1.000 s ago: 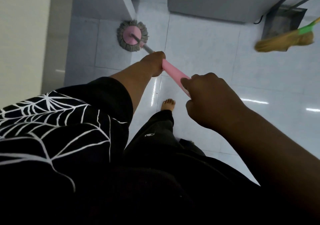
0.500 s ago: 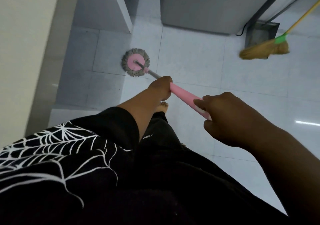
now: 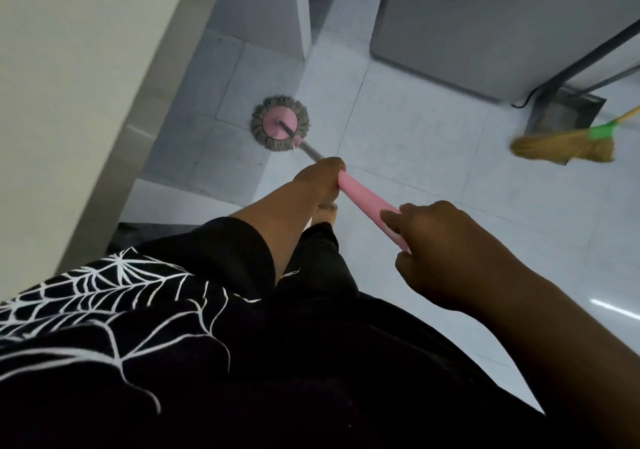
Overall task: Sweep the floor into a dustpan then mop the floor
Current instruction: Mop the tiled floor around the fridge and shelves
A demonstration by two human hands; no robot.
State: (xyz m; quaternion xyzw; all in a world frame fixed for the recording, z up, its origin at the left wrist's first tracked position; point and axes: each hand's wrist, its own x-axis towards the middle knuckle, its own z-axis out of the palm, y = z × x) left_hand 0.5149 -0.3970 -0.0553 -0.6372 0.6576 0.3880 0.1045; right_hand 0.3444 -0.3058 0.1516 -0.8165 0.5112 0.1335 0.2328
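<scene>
Mop (image 3: 280, 123): the round head, grey fringe w/ pink centre, lies flat on the pale tiled floor (image 3: 433, 137), upper centre of view, near the foot of a grey partition (image 3: 263, 9).

- **Handle:** a thin metal shaft runs down-right from the head into the pink handle (image 3: 363, 203).
- **Grip:** the left hand (image 3: 320, 178) is wrapped round the handle at the end nearer the head. The right hand (image 3: 440, 241) is clenched round it closer to the body. The handle's tip is hidden behind the rt fist.
- **Hidden/cut off:**
  - Bare toes (image 3: 325, 214) show just under the left hand; the rest of the foot is covered by a black trouser leg.
  - Broom (image 3: 564, 145), upper rt: straw bristles, green collar, yellow stick cut off by the frame edge, all blurred.
  - The bristles overlap the front of a dark dustpan (image 3: 568, 111) on the floor beside a grey cabinet (image 3: 467, 16).
- **Contents:** what is in the dustpan can't be made out.
- **Writing:** a small white mark (image 3: 292, 271) on the trouser leg is too small to read. The black shirt (image 3: 104, 310), lower left, has a white spider-web print.
</scene>
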